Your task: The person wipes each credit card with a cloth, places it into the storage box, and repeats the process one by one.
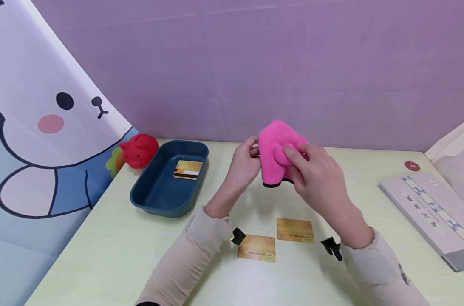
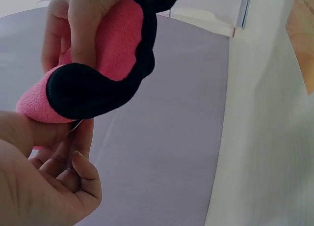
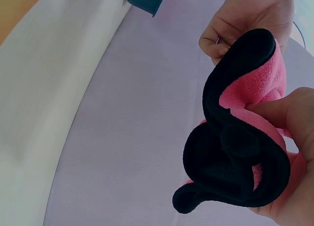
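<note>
Both hands hold a soft pink fleece piece with black edging point(image 1: 274, 148), raised above the table; its exact kind does not show. My left hand point(image 1: 245, 163) grips its left side, fingers curled and partly hidden behind the fabric in the head view. With thumb and fingers, my right hand point(image 1: 320, 178) pinches a fold at the right. Seen from the right wrist, the black edging point(image 3: 235, 142) bends in loops around a dark opening. On the table below lie two gold cards, a left card point(image 1: 256, 248) and a right card point(image 1: 295, 230).
At the left stands a dark blue tray point(image 1: 151, 208) with gold cards point(image 1: 188, 169) inside, and a red piggy bank point(image 1: 140, 151) beside it. A grey-white box point(image 1: 427, 212) and a small red chip point(image 1: 412, 165) lie at the right. A purple cloth point(image 1: 232, 76) hangs behind the table.
</note>
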Tool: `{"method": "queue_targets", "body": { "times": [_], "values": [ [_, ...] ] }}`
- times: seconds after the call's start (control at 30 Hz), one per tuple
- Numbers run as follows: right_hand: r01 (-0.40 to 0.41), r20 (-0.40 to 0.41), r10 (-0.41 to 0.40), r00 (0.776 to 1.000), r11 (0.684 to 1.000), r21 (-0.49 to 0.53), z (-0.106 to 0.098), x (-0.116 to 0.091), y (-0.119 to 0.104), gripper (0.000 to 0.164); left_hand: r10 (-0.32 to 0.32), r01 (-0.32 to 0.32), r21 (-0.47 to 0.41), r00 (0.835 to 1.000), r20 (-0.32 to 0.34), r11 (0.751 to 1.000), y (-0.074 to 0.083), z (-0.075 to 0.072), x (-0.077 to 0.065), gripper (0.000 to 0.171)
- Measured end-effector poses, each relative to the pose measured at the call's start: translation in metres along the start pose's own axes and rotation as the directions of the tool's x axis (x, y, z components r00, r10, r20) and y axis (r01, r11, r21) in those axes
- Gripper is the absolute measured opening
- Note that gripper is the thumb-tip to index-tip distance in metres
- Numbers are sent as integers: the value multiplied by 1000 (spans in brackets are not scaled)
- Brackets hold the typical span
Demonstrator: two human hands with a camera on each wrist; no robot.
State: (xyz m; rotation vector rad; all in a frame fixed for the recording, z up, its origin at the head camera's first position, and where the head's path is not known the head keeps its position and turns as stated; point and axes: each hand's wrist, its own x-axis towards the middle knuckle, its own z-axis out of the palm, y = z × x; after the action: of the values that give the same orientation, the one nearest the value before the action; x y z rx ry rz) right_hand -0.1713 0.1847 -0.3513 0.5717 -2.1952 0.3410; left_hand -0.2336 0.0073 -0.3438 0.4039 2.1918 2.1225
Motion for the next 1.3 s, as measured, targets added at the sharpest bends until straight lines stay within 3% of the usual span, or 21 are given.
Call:
{"method": "queue_targets", "body": {
  "times": [0.6,0.83,1.3],
  "values": [
    [-87,38,88,995,996,-26,-2,1,4,31,-27,25,64,999,31,998,3,-2,0,32],
    [-150,61,151,987,988,-23,-5,2,9,33,-2,0,17,996,84,1000,5,-11,1,32],
    [-216,54,218,974,976,-41,-8,0,24,33,-52,45,85,995,88,995,15,-30,3,33]
  ]
}}
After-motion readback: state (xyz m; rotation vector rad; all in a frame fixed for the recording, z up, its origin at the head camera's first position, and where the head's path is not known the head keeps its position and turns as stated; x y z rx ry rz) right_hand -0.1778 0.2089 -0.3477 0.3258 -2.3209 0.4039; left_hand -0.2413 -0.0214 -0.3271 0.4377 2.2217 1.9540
